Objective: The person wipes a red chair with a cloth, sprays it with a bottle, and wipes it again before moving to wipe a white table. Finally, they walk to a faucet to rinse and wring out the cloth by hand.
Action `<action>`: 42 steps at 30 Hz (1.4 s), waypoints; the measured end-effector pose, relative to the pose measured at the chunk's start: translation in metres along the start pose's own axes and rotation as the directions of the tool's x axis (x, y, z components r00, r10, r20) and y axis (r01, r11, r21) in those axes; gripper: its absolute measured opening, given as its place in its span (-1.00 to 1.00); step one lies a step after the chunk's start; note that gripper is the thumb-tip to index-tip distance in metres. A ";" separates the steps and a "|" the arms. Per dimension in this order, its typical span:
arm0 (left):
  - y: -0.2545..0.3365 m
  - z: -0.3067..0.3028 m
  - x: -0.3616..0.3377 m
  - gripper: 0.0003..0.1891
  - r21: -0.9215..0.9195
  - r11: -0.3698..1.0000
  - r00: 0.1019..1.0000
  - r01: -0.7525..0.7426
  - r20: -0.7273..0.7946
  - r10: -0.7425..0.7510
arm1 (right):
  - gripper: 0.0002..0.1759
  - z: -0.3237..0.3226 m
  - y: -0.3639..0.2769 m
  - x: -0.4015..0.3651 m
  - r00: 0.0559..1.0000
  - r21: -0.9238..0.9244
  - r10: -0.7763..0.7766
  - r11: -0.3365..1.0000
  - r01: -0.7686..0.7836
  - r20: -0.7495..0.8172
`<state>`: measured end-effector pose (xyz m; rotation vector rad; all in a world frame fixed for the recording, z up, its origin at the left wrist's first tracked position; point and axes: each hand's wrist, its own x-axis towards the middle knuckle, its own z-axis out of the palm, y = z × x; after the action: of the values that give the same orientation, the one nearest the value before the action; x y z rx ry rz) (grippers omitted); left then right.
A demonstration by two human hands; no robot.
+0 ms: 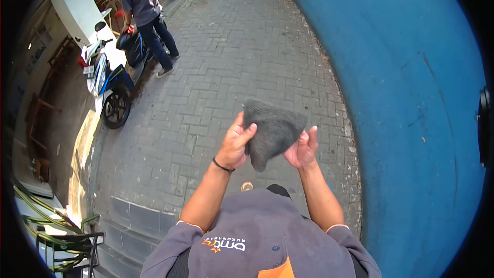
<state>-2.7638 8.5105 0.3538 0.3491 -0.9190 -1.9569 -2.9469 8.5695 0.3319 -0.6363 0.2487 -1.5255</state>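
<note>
A dark grey, fuzzy cloth [272, 129], folded and hanging down to a point, is held up in front of my body. My left hand [236, 144] grips its left side, with the thumb lying over the front. At the right edge, my right hand [302, 149] supports the cloth with fingers partly hidden behind it. The right thumb sticks up, away from the fabric. A dark band [223, 165] circles my left wrist.
Grey paving [216, 67] runs ahead, bordered on the right by a blue wall [406, 98]. At the left, a person [141, 5] stands beside a parked motor scooter [110, 74]. Tiled steps [144, 215] and a potted plant [51, 226] are at lower left.
</note>
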 end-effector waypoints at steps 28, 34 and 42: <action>0.112 -0.432 0.891 -0.60 0.719 0.689 0.835 0.095 -0.434 0.338 | -0.38 -0.399 -0.034 0.957 0.783 0.227 0.622 0.760 -0.609 0.016; 0.188 -0.501 1.107 -0.57 0.822 0.558 0.886 0.118 -0.341 0.314 | -0.36 -0.421 -0.045 1.168 0.816 0.366 0.551 0.805 -0.466 -0.173; 0.269 -0.615 1.330 -0.61 0.847 0.494 0.905 0.195 -0.350 0.243 | -0.41 -0.501 -0.021 1.414 0.776 0.401 0.593 0.778 -0.483 -0.214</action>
<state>-2.9659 7.0366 0.2845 1.3040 -1.5487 -1.1091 -3.1472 7.0845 0.2656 -0.0146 0.3902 -1.0524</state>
